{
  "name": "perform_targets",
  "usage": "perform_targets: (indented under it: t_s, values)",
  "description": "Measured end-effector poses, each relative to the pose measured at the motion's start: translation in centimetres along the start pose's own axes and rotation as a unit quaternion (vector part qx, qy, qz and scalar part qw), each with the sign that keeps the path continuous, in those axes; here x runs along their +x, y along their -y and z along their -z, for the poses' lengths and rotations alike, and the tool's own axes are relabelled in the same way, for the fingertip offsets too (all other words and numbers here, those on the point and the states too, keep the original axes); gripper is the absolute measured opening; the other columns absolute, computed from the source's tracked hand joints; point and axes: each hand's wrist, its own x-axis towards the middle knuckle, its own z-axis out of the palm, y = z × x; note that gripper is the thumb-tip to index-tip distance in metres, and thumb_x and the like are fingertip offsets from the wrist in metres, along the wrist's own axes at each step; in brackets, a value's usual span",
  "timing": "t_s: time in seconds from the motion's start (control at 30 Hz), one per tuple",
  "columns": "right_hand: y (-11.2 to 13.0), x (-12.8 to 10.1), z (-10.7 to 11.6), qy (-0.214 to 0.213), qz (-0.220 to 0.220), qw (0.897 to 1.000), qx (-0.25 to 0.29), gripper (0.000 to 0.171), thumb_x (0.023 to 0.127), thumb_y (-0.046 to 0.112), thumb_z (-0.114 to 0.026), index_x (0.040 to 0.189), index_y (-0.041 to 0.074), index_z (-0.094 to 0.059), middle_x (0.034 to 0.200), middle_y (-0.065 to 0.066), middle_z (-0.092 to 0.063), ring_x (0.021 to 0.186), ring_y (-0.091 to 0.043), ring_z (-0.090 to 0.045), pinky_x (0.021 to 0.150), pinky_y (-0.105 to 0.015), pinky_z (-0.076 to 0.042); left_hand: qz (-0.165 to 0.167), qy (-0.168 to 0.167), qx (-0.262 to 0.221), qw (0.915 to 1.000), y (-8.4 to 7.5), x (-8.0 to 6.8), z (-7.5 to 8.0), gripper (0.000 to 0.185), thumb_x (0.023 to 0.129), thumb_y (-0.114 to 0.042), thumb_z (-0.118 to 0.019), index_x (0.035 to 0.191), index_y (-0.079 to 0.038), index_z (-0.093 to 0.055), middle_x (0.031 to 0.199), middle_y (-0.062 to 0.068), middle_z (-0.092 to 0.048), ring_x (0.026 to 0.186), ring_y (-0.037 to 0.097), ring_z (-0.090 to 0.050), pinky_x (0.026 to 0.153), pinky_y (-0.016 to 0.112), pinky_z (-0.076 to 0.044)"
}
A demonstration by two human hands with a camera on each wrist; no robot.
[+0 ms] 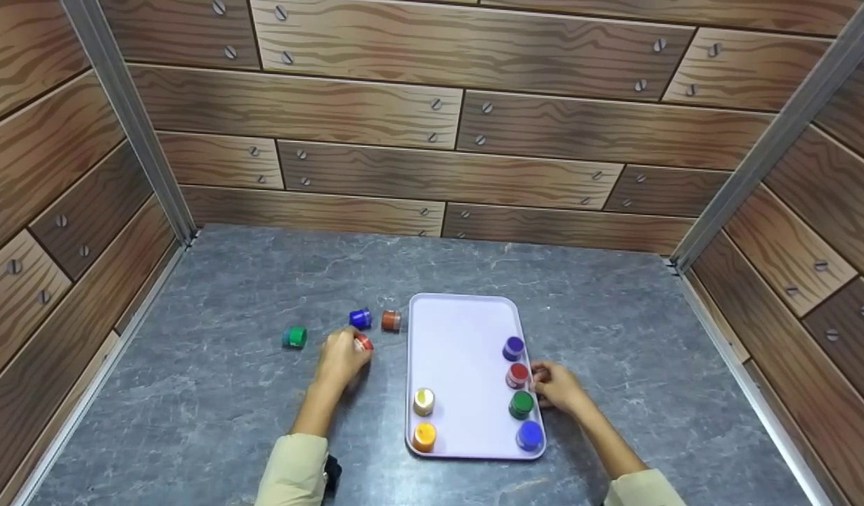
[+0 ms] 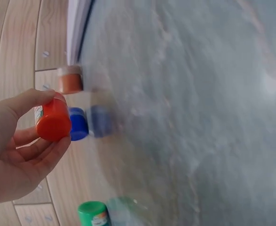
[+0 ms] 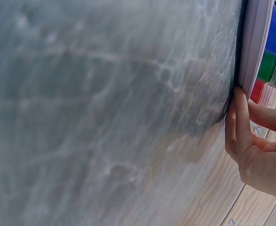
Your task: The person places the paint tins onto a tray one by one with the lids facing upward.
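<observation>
A: We've got the red-capped jar (image 2: 53,123) right up in the left hand (image 1: 342,360), thumb over the top, fingers curled beneath it, cap facing us on the wrist view.

B: And we see it lifted off the grey table (image 1: 249,295), just left of the tray (image 1: 460,330). Close behind it, a blue jar (image 1: 360,318) and a brown jar (image 1: 391,320) lie side by side on the table, the brown one just beside the tray's left rim.

A: Further left, well apart, we have a green jar (image 1: 294,337) lying on its own.

B: Over to the right hand (image 1: 557,386). We see its fingers fairly straight, pressed against the tray's right edge, gripping nothing.

A: On the tray along that edge we count four jars in a line: purple (image 1: 514,348), red (image 1: 517,374), green (image 1: 521,405), blue (image 1: 529,436). The hand sits level with the red and green ones.

B: And on the tray's left side, a pale yellow jar (image 1: 424,401) with an orange jar (image 1: 424,436) just in front of it.
</observation>
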Motion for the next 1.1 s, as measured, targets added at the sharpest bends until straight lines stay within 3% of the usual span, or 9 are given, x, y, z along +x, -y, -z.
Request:
perform_targets:
  t_s: [0.23,0.67,1.1]
  values:
    - [0.0,0.0,0.0,0.001,-0.009,1.000,0.007,0.028,0.076,-0.016,-0.051,0.103,-0.015,-0.051,0.074,-0.005,-0.052,0.065,-0.016,-0.050,0.050,-0.035,-0.053,-0.011,-0.005,-0.004,0.9999,-1.3,-0.1,-0.2,0.025,0.063,-0.009,-0.074,0.083,0.001,-0.063,0.077,0.013,-0.059,0.071,0.032,-0.058,0.064,0.043,-0.049]
    - [0.1,-0.1,0.3,0.026,-0.002,1.000,0.014,0.026,0.076,-0.013,-0.051,0.102,-0.016,-0.049,0.076,-0.017,-0.052,0.066,-0.017,-0.050,0.052,-0.036,-0.054,-0.018,0.012,-0.036,0.9991,-2.8,-0.3,-1.5,0.029,0.062,-0.009,-0.076,0.085,0.002,-0.062,0.078,0.013,-0.059,0.072,0.031,-0.058,0.064,0.042,-0.050]
    - [0.2,-0.1,0.3,0.022,0.005,1.000,0.014,0.026,0.076,-0.014,-0.051,0.102,-0.017,-0.049,0.075,-0.015,-0.053,0.066,-0.019,-0.051,0.052,-0.037,-0.054,-0.037,0.019,-0.048,0.9980,-4.2,-0.5,-2.4,0.026,0.062,-0.009,-0.076,0.081,-0.001,-0.061,0.077,0.010,-0.060,0.070,0.027,-0.058,0.064,0.037,-0.049]
